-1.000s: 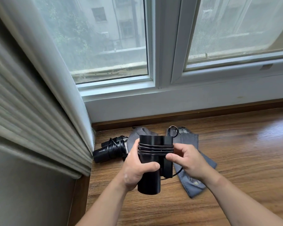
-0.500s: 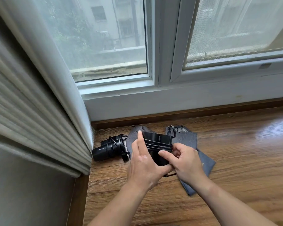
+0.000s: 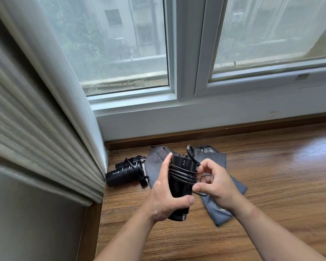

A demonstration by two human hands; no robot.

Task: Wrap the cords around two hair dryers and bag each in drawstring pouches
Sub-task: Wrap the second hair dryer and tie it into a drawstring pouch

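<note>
In the lower centre of the frame your left hand (image 3: 166, 193) grasps the black hair dryer (image 3: 182, 182). The thumb lies across its lower part and the fingers go up along its left side. You hold the dryer above the wooden surface (image 3: 271, 176), nearly upright and a little tilted. The cord (image 3: 183, 173) goes several times around its middle.

Your right hand (image 3: 217, 183) is just right of the dryer. Its fingers are curled, and the thumb with the fingers pinches the loose part of the cord, which makes a small loop under the thumb.

The second hair dryer (image 3: 124, 172) lies on the wood at the left of centre, near the foot of the curtain (image 3: 36, 129). Its cord is wound around it.

Two grey pouches lie flat on the wood behind your hands. The left pouch (image 3: 155, 162) touches the second dryer. The right pouch (image 3: 217, 159) reaches down to the lower right, partly under your right wrist. A black drawstring (image 3: 191, 153) shows above the held dryer, but I cannot tell which pouch it belongs to.

The window (image 3: 120, 44) fills the upper part of the frame.
</note>
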